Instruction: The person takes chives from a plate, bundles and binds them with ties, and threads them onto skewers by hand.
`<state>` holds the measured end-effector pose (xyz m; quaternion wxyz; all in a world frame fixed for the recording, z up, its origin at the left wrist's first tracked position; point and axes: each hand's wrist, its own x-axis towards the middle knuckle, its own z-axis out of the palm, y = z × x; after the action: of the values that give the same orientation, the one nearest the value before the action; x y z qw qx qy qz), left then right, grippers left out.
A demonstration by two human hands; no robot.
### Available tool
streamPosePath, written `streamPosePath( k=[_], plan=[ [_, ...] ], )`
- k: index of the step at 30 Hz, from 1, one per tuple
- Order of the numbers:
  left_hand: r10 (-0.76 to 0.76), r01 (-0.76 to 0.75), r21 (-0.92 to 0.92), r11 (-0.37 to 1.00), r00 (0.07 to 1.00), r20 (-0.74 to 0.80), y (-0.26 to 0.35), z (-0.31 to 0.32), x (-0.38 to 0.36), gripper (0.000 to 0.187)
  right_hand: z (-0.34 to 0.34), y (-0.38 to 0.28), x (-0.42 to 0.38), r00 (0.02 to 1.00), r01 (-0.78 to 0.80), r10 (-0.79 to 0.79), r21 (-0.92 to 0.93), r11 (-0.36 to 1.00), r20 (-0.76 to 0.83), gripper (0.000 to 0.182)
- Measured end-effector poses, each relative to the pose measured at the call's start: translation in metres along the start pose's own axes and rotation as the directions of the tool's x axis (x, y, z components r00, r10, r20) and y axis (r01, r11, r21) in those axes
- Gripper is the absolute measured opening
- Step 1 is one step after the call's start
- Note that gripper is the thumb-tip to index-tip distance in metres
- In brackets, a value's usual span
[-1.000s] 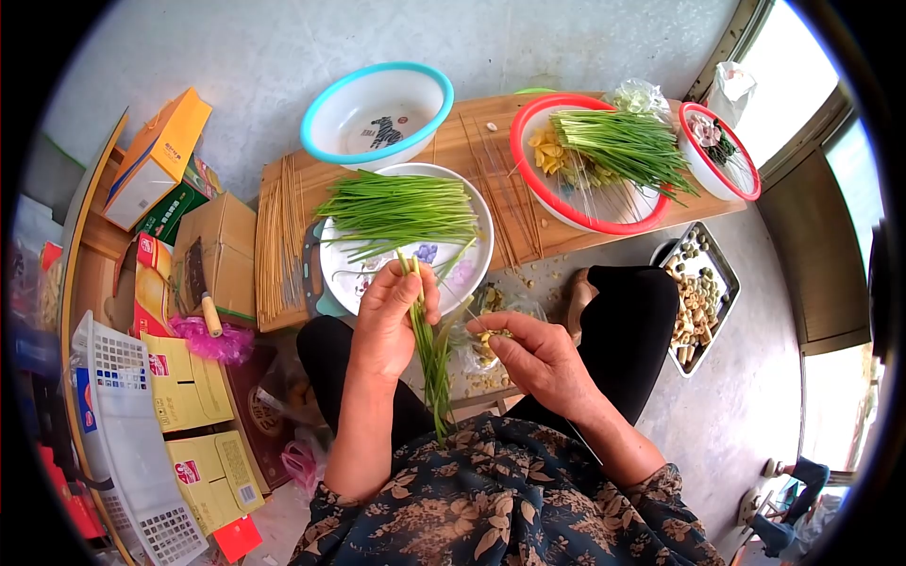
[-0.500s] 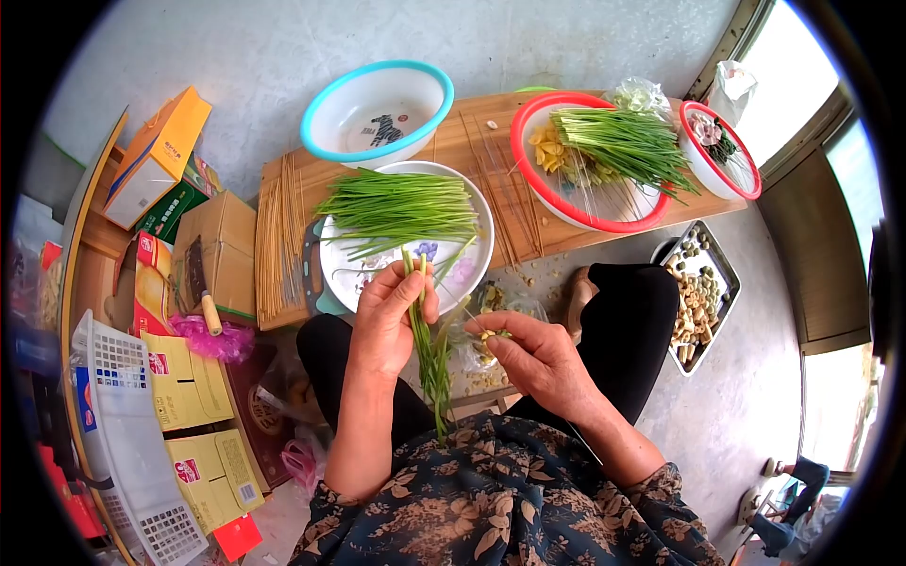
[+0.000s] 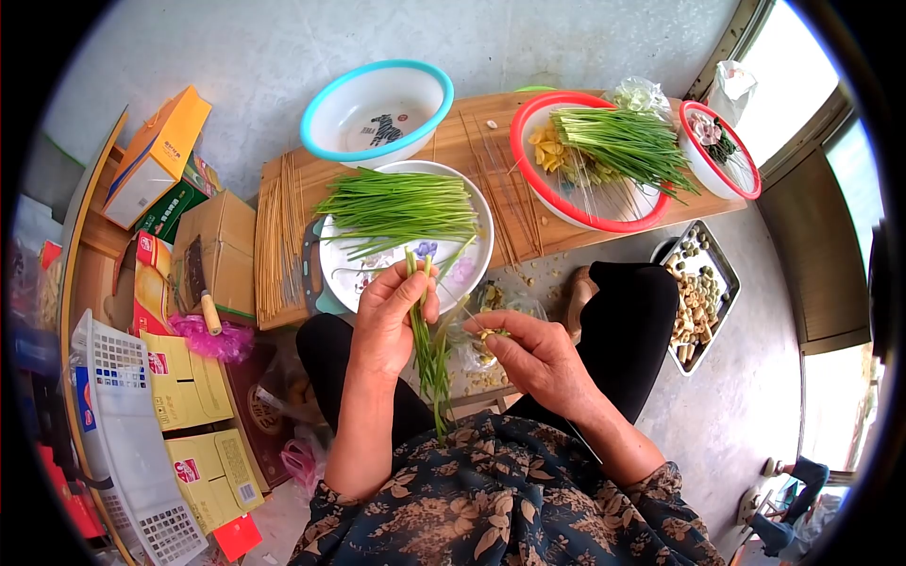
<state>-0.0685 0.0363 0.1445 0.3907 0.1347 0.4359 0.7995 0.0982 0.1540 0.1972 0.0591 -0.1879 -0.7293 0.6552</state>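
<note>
My left hand (image 3: 389,316) is closed around a small bundle of green chives (image 3: 431,373), whose cut ends poke up past the fingers while the leaves hang toward my lap. To its right, my right hand (image 3: 540,363) pinches a thin skewer (image 3: 587,443) that slants through the grip, its upper end near the bundle. Something small and yellowish shows at the right fingertips, too small to name. Just beyond my hands, a white plate (image 3: 479,259) with a flower print carries a pile of cut chives (image 3: 401,208).
Bamboo skewers (image 3: 276,241) lie on the wooden table (image 3: 453,141). Behind stand a blue-rimmed basin (image 3: 330,113) and a red-rimmed basin (image 3: 576,217) with more chives. A tray of mushroom-like pieces (image 3: 694,311) is at right; boxes (image 3: 215,245) and a knife (image 3: 203,292) are at left.
The chive bundle in my left hand has shifted very slightly. Otherwise both hands keep their place and hold.
</note>
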Motion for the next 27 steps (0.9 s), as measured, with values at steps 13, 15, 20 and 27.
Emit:
streamPosePath(
  k=[13, 15, 20, 27],
  plan=[
    [0.014, -0.014, 0.022, 1.0, 1.0, 0.024, 0.0, -0.0027, 0.0016, 0.02, -0.0008, 0.0016, 0.0015, 1.0, 0.012, -0.012, -0.001, 1.0, -0.003, 0.023],
    [0.03, -0.031, 0.048, 0.998, 0.999, 0.028, 0.0007, -0.0025, 0.0019, 0.02, -0.001, 0.0014, 0.0014, 1.0, 0.014, -0.014, -0.002, 1.0, -0.005, 0.022],
    [0.031, -0.033, 0.071, 0.997, 0.999, 0.026, 0.0038, -0.003, 0.0019, 0.019, -0.0014, 0.0011, 0.001, 1.0, 0.009, -0.009, -0.008, 1.0, -0.003, 0.022],
    [0.028, -0.033, 0.122, 0.992, 0.999, 0.046, 0.0065, -0.0037, 0.0014, 0.018, -0.0017, -0.0015, 0.0, 1.0, 0.003, -0.003, -0.033, 0.999, 0.003, 0.022]
  ],
)
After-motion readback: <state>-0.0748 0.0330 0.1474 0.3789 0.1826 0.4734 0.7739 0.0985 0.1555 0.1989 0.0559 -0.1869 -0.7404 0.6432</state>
